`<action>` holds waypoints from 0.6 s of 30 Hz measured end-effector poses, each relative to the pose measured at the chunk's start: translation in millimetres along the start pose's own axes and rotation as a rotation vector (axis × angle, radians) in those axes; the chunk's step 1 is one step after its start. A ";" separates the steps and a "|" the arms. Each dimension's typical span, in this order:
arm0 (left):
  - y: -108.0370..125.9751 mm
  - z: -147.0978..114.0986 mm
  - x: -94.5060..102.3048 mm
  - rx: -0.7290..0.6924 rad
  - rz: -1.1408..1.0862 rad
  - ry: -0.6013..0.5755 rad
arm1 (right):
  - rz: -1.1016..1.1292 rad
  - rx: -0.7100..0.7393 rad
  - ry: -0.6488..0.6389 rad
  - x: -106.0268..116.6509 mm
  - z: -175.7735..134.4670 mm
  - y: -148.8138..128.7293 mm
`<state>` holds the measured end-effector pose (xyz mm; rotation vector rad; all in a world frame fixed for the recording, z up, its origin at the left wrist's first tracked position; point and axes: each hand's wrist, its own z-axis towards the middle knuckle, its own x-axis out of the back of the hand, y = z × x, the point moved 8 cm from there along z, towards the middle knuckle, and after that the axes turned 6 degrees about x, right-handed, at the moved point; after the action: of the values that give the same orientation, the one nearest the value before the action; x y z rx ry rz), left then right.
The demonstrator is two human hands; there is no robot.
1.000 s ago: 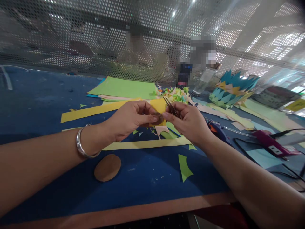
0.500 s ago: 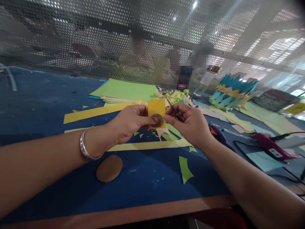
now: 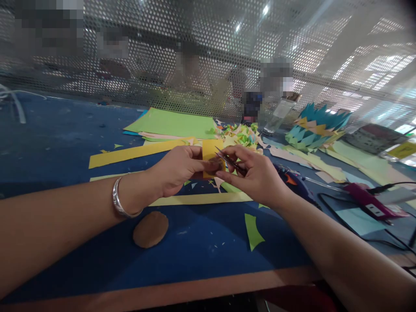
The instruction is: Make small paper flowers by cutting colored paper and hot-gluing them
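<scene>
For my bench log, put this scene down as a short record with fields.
Left hand: holds yellow paper and a brown disc
Right hand: holds scissors, pointed towards the yellow paper
Near side: brown oval at left, green scrap at right
Behind the hands: stack of sheets, green on top
Back right: spiky paper ring, several colours
</scene>
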<state>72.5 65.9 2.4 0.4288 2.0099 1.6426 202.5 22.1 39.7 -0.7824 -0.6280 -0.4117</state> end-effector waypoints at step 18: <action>0.7 -1.0 -2.3 0.006 -0.042 0.010 | -0.037 -0.002 -0.009 0.1 0.8 -2.4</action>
<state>73.7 63.9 3.6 0.3788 2.0174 1.6171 200.9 21.1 41.4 -0.7754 -0.6520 -0.4430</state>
